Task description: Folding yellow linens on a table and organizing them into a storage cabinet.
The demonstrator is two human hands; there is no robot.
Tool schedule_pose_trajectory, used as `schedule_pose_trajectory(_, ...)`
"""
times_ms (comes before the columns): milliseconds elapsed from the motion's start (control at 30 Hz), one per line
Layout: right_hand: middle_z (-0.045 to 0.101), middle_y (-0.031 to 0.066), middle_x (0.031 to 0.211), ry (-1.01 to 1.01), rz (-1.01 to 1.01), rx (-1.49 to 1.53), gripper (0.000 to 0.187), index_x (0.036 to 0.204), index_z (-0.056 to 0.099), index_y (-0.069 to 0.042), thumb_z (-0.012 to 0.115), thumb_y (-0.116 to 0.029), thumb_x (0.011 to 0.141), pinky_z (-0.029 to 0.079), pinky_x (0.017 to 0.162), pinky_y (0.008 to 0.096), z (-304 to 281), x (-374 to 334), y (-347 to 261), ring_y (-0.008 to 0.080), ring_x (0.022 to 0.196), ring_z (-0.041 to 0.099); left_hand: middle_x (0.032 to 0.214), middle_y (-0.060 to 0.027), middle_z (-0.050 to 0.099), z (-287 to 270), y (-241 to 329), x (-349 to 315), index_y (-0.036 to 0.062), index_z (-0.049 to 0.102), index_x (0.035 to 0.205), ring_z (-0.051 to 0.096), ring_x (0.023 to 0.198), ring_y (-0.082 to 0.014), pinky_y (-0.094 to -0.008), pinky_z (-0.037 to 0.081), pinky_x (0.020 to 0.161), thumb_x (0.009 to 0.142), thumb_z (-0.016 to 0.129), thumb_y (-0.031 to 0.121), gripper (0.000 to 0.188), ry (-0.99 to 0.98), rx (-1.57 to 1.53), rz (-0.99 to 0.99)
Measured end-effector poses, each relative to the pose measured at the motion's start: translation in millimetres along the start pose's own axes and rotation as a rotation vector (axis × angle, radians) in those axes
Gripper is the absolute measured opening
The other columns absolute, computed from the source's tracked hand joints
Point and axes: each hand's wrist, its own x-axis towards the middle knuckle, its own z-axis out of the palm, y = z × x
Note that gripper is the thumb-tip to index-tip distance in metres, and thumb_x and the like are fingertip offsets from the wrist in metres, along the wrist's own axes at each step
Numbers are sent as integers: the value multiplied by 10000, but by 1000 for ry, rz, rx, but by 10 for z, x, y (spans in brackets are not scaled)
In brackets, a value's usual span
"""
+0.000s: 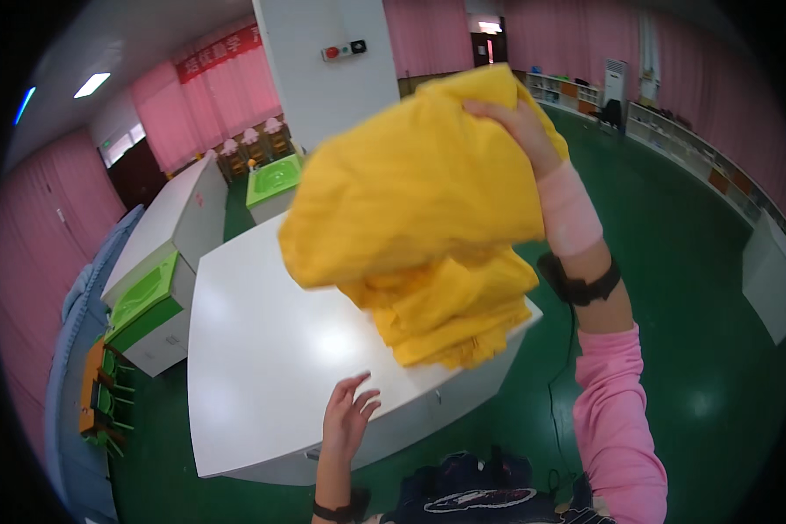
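Observation:
A folded piece of yellow cloth is lifted above the table, blurred along its lower edge. At its upper right corner my right hand is closed on it, the thumb side hidden by the fabric. Below it, a stack of folded yellow cloths lies on the right end of the white table; the held piece hides the top of the stack. Over the table's front edge my left hand is held up with its fingers apart and nothing in it.
Green sinks sit in white cabinets at the left and behind the table. A white pillar rises beyond it. Small green chairs stand at the far left. A black cable runs over the green floor at the right.

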Motion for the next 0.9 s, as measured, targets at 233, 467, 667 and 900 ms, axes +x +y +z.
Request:
schedule_pose_trajectory(233, 592, 52, 1023, -212, 60, 41, 385, 1116, 530, -29, 633, -103, 752, 476, 765, 266, -549, 1063, 313, 143, 910, 577, 948, -87, 535, -290, -341, 418, 44, 495, 957, 542, 835, -193, -324, 449, 755, 860, 523, 143, 142, 233, -41, -20)
schedule_pose_trajectory(467, 540, 62, 1175, -351, 735, -285, 563, 1234, 458, -30, 679, -215, 751, 435, 870, 305, -1742, 325, 2449, 170, 1031, 526, 943, -78, 548, -739, -433, 1129, 55, 504, 964, 556, 804, -162, -287, 463, 705, 866, 517, 153, 139, 368, -5, -183)
schedule_pose_trajectory(667, 560, 60, 1096, -228, 944, -285, 529, 1198, 479, -32, 631, -339, 795, 431, 794, 287, -2495, 6, 2845, 166, 913, 531, 1134, -110, 497, -965, -324, 1795, 45, 416, 1164, 469, 1080, -224, -374, 399, 875, 850, 558, 353, 462, 546, 342, -246)
schedule_pose_trajectory(900, 560, 82, 1057, -513, 628, -797, 465, 1155, 505, -54, 524, -402, 848, 428, 803, 305, -3915, -686, 3963, 192, 902, 532, 1263, -136, 442, -1341, -625, 2685, 42, 303, 1327, 442, 1146, -254, -409, 378, 937, 817, 554, 477, 716, 407, 99, -545)
